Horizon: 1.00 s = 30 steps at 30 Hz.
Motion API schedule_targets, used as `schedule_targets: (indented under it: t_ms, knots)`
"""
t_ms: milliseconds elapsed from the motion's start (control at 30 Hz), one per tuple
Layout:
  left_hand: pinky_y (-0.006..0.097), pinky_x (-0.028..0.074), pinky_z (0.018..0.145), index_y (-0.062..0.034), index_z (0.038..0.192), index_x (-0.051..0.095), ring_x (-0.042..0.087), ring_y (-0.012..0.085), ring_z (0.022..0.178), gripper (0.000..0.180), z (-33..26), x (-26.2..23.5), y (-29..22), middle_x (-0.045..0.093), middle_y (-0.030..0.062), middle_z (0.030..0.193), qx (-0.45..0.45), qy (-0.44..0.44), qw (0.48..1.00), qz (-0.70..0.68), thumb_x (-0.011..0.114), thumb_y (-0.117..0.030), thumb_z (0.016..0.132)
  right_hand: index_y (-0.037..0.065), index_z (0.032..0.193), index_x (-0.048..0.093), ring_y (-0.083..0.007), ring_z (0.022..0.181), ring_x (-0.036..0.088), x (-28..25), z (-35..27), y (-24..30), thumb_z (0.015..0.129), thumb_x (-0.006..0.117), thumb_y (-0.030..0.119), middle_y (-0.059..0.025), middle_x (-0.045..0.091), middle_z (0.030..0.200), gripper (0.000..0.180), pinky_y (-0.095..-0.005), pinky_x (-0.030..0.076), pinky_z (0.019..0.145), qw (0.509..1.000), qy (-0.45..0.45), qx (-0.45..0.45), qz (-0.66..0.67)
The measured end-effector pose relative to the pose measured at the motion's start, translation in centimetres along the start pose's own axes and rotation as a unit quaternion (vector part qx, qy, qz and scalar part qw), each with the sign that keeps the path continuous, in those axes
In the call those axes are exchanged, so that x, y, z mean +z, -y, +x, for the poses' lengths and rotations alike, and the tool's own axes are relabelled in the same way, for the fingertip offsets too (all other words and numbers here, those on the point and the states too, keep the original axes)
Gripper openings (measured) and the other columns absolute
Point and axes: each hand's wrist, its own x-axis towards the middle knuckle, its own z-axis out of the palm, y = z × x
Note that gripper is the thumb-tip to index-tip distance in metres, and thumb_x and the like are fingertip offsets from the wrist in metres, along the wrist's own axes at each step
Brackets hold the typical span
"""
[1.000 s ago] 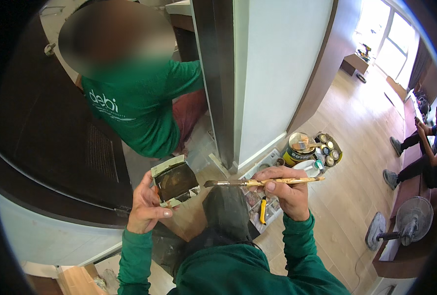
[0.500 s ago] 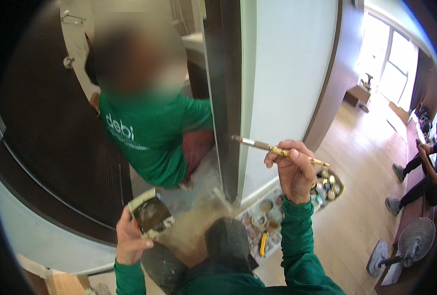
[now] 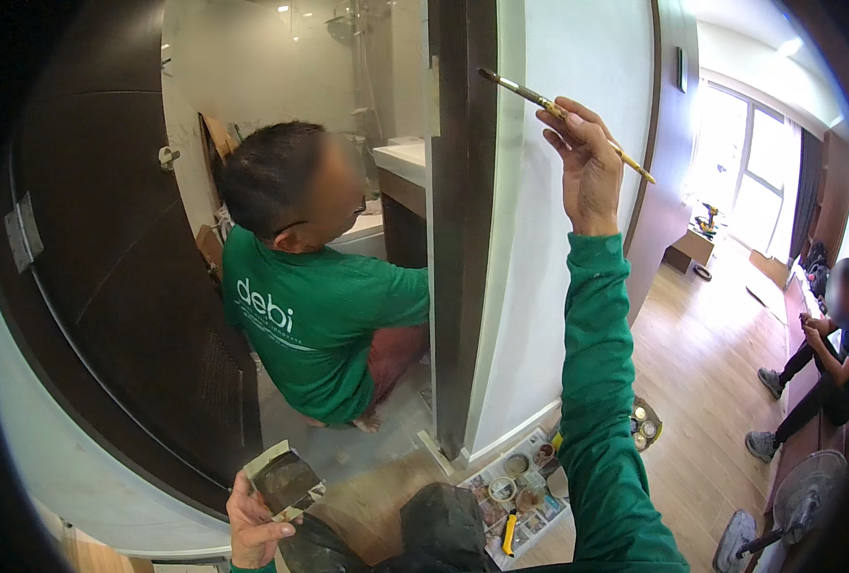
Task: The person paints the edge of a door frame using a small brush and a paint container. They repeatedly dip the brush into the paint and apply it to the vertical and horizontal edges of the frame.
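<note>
In my raised right hand [image 3: 591, 177] is a slim paintbrush [image 3: 531, 96] with a yellow, paint-stained handle. Its dark bristle tip points left at the dark brown door frame [image 3: 461, 239]; whether it touches the wood I cannot tell. Low on the left, my left hand [image 3: 254, 527] grips the edge of a small pale square tray [image 3: 289, 485] with a dark brown coating inside. On the floor by the white wall lies a flat tray [image 3: 550, 523] with several round tubs and a yellow-handled cutter [image 3: 509, 535]. My right sleeve partly covers a container of small jars [image 3: 646, 425].
A co-worker in a green shirt [image 3: 300, 325] sits low inside the doorway, beside the open dark door [image 3: 100, 239]. At right, another person [image 3: 830, 358] sits along the wall near a standing fan [image 3: 808, 492]. A drill [image 3: 708, 218] rests on a box farther back.
My right hand has risen with the paintbrush, bringing its tip up to the door frame. My left hand and the small tray sit lower in view, and the view itself has tilted upward.
</note>
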Motion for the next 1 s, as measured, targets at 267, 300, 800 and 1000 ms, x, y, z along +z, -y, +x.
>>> schedule_targets:
  t_ms: [267, 300, 800, 1000]
  knots:
    - [0.036, 0.063, 0.070, 0.0033, 0.140, 0.038, 0.071, 0.0278, 0.096, 0.095, 0.3, -1.2, -0.2, 0.064, 0.0178, 0.119, 0.007, 0.004, 1.000, -0.009, 0.077, 0.007, 0.054, -0.005, 0.113, 0.069, -0.0218, 0.101, 0.070, 0.4, 0.9, -1.0, 0.089, 0.062, 0.019, -0.0149, 0.073, 0.106, 0.034, -0.0317, 0.044, 0.087, 0.999, -0.042, 0.021, 0.023]
    - [0.036, 0.063, 0.070, 0.0035, 0.140, 0.038, 0.071, 0.0277, 0.095, 0.095, 0.5, -1.5, -0.2, 0.064, 0.0177, 0.119, 0.002, 0.010, 1.000, -0.010, 0.077, 0.007, 0.054, -0.004, 0.114, 0.069, -0.0216, 0.101, 0.070, 0.4, 0.9, -1.0, 0.089, 0.063, 0.019, -0.0145, 0.073, 0.106, 0.034, -0.0316, 0.044, 0.087, 0.999, -0.040, 0.021, 0.025]
    - [0.036, 0.062, 0.072, 0.0044, 0.141, 0.037, 0.071, 0.0280, 0.095, 0.096, 0.9, -2.9, 0.4, 0.064, 0.0208, 0.119, -0.013, 0.031, 0.999, -0.024, 0.079, 0.009, 0.054, -0.004, 0.115, 0.069, -0.0203, 0.103, 0.069, 0.4, 1.2, -1.1, 0.090, 0.063, 0.021, -0.0145, 0.074, 0.104, 0.036, -0.0307, 0.043, 0.088, 0.999, -0.025, 0.024, -0.012]
    - [0.036, 0.061, 0.072, 0.0038, 0.141, 0.037, 0.070, 0.0281, 0.094, 0.095, 0.9, -3.0, 0.5, 0.064, 0.0220, 0.120, -0.013, 0.041, 0.998, -0.035, 0.080, 0.011, 0.056, -0.004, 0.116, 0.069, -0.0204, 0.103, 0.069, 0.3, 1.4, -1.3, 0.090, 0.063, 0.023, -0.0157, 0.075, 0.102, 0.038, -0.0310, 0.042, 0.089, 0.999, -0.025, 0.019, -0.014]
